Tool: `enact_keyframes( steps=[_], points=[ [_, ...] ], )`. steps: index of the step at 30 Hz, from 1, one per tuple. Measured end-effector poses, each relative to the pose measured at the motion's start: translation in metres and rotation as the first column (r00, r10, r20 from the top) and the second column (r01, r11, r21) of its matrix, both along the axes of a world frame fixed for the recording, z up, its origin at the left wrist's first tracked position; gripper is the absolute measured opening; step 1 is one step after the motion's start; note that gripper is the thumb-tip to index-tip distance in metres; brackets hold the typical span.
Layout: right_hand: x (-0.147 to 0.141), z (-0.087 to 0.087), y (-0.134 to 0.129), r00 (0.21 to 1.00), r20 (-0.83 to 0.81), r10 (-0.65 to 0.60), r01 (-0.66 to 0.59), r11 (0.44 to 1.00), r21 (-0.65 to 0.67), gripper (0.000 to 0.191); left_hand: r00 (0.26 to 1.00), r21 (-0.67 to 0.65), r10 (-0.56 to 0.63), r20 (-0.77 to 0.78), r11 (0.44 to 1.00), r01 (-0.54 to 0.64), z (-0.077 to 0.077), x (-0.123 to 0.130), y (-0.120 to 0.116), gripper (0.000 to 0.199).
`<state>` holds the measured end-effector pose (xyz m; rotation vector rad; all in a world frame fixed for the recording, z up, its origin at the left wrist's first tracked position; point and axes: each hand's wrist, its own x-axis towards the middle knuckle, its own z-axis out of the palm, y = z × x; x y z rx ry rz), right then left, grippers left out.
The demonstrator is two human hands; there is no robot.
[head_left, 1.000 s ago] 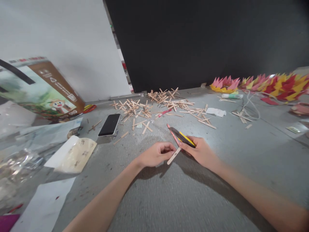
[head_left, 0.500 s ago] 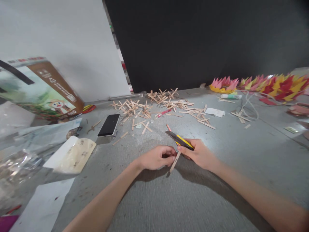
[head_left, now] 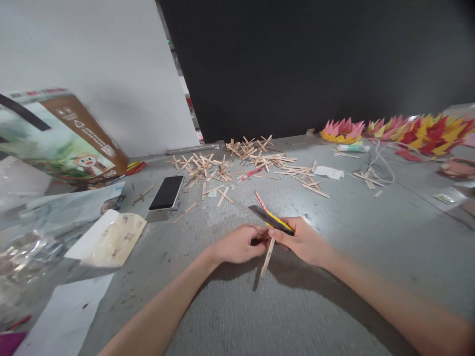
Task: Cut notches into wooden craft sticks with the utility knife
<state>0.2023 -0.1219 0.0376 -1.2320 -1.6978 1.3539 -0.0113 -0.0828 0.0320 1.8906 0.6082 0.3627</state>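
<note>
My right hand [head_left: 302, 240] is closed round a black and yellow utility knife [head_left: 276, 221], its dark tip pointing up and left. A wooden stick [head_left: 267, 258] hangs down from between my hands, its upper end covered by fingers. My left hand [head_left: 243, 244] is curled at the stick's upper end, fingertips pinched close to my right fingers; what they grip is hidden. A thin red-and-white striped piece [head_left: 261, 199] sticks up behind the knife.
Wooden sticks [head_left: 208, 168], many crossed, lie in a pile at the back. Left are a phone [head_left: 166, 193], a printed box [head_left: 85, 136], packets and paper [head_left: 63, 316]. Folded paper pieces [head_left: 434, 133], a white cable [head_left: 376, 165] and a glue stick [head_left: 352, 148] lie at right.
The stick has swung to a steeper angle, its lower end further down. The knife has shifted slightly left and down, and more of the striped piece shows.
</note>
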Motion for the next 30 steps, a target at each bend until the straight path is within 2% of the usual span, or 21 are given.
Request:
enact_keyframes(
  steps=[3, 6, 7, 10, 12, 16, 19, 21, 24, 27, 30],
  points=[
    [-0.005, 0.000, -0.004, 1.000, -0.018, -0.023, 0.024, 0.999, 0.024, 0.039, 0.998, -0.094, 0.053, 0.035, 0.994, -0.050, 0.000, 0.001, -0.002, 0.016],
    [-0.004, 0.000, -0.004, 0.989, -0.045, -0.137, 0.139, 0.989, 0.046, 0.042, 0.990, -0.152, 0.133, 0.035, 0.980, -0.126, 0.001, 0.001, -0.002, 0.012],
    [-0.002, 0.000, -0.002, 0.980, -0.055, -0.193, 0.196, 0.978, 0.064, 0.044, 0.989, -0.167, 0.142, 0.032, 0.977, -0.135, 0.002, 0.001, -0.002, 0.017],
    [0.006, 0.002, 0.003, 0.926, -0.074, -0.371, 0.378, 0.910, 0.170, 0.045, 0.992, -0.262, 0.107, 0.060, 0.961, -0.088, 0.002, 0.001, 0.001, 0.039],
    [0.012, 0.003, 0.006, 0.893, -0.068, -0.445, 0.448, 0.860, 0.245, 0.043, 0.992, -0.315, 0.088, 0.088, 0.948, -0.056, 0.003, -0.001, 0.003, 0.048],
    [0.016, 0.001, 0.010, 0.870, -0.010, -0.492, 0.468, 0.820, 0.330, 0.043, 0.988, -0.307, 0.130, 0.086, 0.946, -0.098, 0.003, -0.005, 0.004, 0.042],
    [0.015, -0.002, 0.011, 0.846, 0.046, -0.531, 0.478, 0.795, 0.373, 0.044, 0.943, -0.287, 0.303, 0.140, 0.924, -0.255, 0.001, -0.004, 0.004, 0.035],
    [0.016, -0.004, 0.011, 0.855, 0.087, -0.512, 0.439, 0.802, 0.404, 0.047, 0.861, -0.289, 0.471, 0.190, 0.865, -0.410, -0.003, -0.002, 0.005, 0.033],
    [0.017, -0.009, 0.011, 0.892, 0.160, -0.422, 0.313, 0.834, 0.455, 0.048, 0.710, -0.298, 0.667, 0.227, 0.741, -0.601, -0.010, 0.001, 0.008, 0.030],
    [0.017, -0.013, 0.011, 0.903, 0.256, -0.345, 0.174, 0.839, 0.516, 0.053, 0.631, -0.298, 0.738, 0.239, 0.674, -0.676, -0.014, 0.001, 0.010, 0.031],
    [0.016, -0.014, 0.011, 0.905, 0.351, -0.242, 0.010, 0.834, 0.551, 0.056, 0.622, -0.281, 0.742, 0.249, 0.670, -0.687, -0.013, 0.001, 0.010, 0.031]
  ],
)
